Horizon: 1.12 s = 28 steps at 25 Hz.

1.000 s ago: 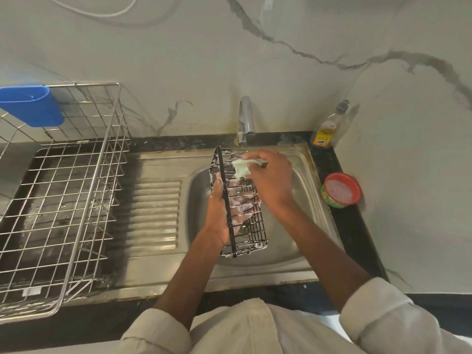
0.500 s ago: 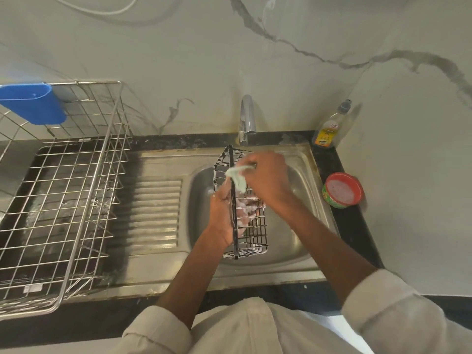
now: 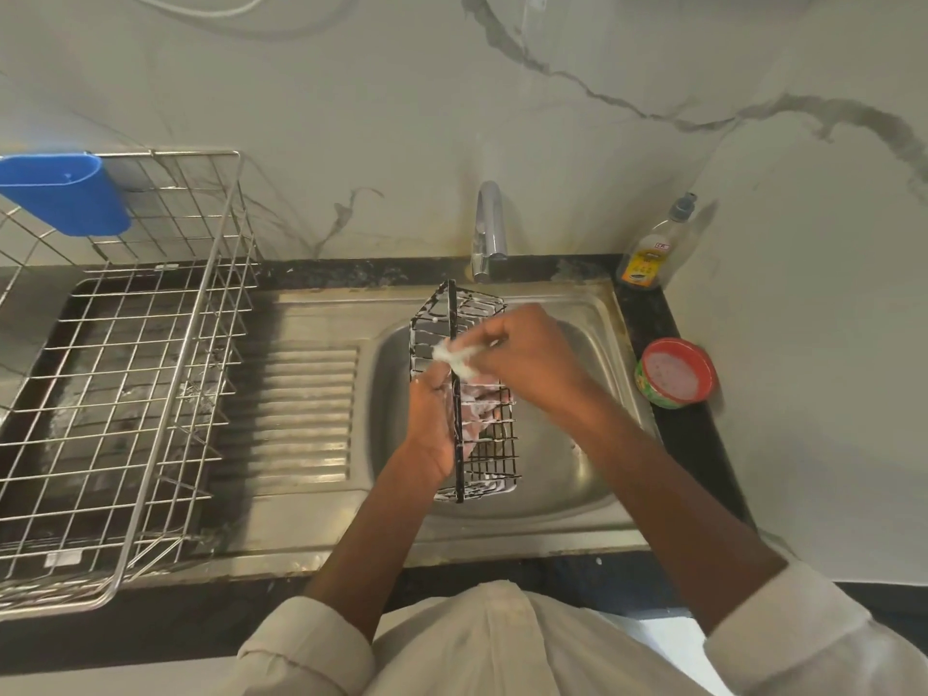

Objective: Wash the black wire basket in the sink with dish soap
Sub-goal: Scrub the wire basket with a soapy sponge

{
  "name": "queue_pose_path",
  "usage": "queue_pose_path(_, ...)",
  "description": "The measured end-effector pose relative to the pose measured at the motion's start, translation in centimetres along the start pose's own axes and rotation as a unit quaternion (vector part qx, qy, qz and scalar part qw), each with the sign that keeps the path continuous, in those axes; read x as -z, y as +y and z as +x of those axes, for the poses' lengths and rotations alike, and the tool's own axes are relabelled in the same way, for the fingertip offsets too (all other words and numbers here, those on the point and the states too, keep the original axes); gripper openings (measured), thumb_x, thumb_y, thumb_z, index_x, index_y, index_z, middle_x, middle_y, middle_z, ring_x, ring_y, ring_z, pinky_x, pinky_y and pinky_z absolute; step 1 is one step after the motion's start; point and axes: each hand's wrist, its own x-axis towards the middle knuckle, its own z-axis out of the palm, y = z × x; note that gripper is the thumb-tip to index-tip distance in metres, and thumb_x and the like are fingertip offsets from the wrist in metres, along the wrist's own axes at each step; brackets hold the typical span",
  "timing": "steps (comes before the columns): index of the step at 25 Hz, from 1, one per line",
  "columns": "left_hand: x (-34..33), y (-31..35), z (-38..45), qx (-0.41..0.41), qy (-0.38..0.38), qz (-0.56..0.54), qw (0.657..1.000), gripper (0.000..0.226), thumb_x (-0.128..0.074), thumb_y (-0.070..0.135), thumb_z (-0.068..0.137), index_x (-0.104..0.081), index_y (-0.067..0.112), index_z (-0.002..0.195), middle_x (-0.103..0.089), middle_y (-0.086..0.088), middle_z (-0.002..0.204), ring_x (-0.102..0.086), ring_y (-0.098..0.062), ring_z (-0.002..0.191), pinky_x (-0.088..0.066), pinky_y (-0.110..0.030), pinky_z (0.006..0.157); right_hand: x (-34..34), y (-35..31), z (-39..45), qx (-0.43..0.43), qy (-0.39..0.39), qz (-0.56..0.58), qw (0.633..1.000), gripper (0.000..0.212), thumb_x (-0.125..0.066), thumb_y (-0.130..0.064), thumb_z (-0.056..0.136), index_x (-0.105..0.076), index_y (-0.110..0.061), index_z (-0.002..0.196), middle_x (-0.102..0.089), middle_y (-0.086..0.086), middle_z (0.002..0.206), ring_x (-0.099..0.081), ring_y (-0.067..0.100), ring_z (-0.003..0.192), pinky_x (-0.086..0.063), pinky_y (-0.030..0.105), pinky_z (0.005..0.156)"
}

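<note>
Over the sink (image 3: 602, 499): one black wire basket (image 3: 489, 444), sudsy, gripped by left hand (image 3: 434, 424); right hand (image 3: 527, 354) pinches one soapy sponge (image 3: 454, 359) against it. Right of that grip: one red-rimmed tub (image 3: 675, 373) holding pale soap, one dish soap bottle (image 3: 653, 248). Far left: one drying rack (image 3: 125, 394) carrying one blue cup (image 3: 65, 193).

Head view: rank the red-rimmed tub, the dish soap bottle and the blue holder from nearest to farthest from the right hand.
From the right hand:
1. Red-rimmed tub, on the counter right of the sink.
2. Dish soap bottle, in the back right corner.
3. Blue holder, hung on the drying rack, far left.
</note>
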Motion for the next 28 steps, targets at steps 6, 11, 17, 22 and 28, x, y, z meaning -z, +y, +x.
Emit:
queue_pose_path(6, -0.1, 0.5, 0.5, 0.014, -0.038, -0.062, 0.997, 0.061, -0.053, 0.06, 0.102, -0.073, 0.011, 0.133, -0.073, -0.017, 0.11, -0.07, -0.03, 0.091, -0.053, -0.042, 0.08, -1.8, 2.0, 0.0, 0.029, 0.087, -0.22, 0.971, 0.026, -0.076, -0.009, 0.09, -0.08, -0.026, 0.11, -0.071, -0.007, 0.117, -0.062, 0.002, 0.088, -0.039, 0.005, 0.065)
queue_pose_path(11, 0.4, 0.8, 1.8, -0.024, -0.049, -0.045, 0.998, 0.062, -0.039, 0.067, 0.106, -0.072, 0.024, 0.137, -0.071, -0.028, 0.129, -0.071, -0.038, 0.111, -0.055, -0.052, 0.103, -0.2, 2.7, -3.7, 0.041, -0.221, -0.07, 0.972, 0.028, -0.081, -0.002, 0.081, -0.084, -0.026, 0.094, -0.08, -0.009, 0.088, -0.065, -0.003, 0.061, -0.054, 0.019, 0.062)
queue_pose_path(17, -0.3, -0.5, 1.1, 0.005, -0.01, -0.004, 1.0, 0.062, -0.057, 0.073, 0.096, -0.085, 0.018, 0.084, -0.069, -0.011, 0.084, -0.055, -0.021, 0.066, -0.041, -0.03, 0.06, -1.1, 2.4, 1.3, 0.024, 0.142, -0.144, 0.979, 0.023, -0.078, -0.009, 0.088, -0.082, -0.024, 0.104, -0.079, -0.008, 0.103, -0.069, 0.002, 0.079, -0.051, 0.013, 0.072)
queue_pose_path(22, -0.7, 0.5, 0.7, -0.014, -0.014, -0.031, 0.999, 0.054, -0.041, 0.056, 0.11, -0.078, 0.016, 0.113, -0.081, -0.015, 0.089, -0.075, -0.02, 0.069, -0.061, -0.029, 0.061, -3.1, 4.0, -3.1, 0.1, 0.024, -0.142, 0.984, 0.027, -0.078, -0.004, 0.081, -0.084, -0.027, 0.095, -0.078, -0.006, 0.107, -0.068, 0.01, 0.098, -0.055, 0.034, 0.096)
queue_pose_path(28, -0.4, 0.1, 0.7, 0.006, -0.011, -0.053, 0.999, 0.073, -0.047, 0.081, 0.096, -0.075, 0.024, 0.133, -0.07, -0.022, 0.124, -0.068, -0.03, 0.095, -0.055, -0.042, 0.082, 0.5, 4.2, -1.9, 0.005, -0.117, -0.098, 0.988, 0.026, -0.08, -0.002, 0.08, -0.083, -0.02, 0.099, -0.08, -0.004, 0.09, -0.071, 0.011, 0.068, -0.054, 0.022, 0.061)
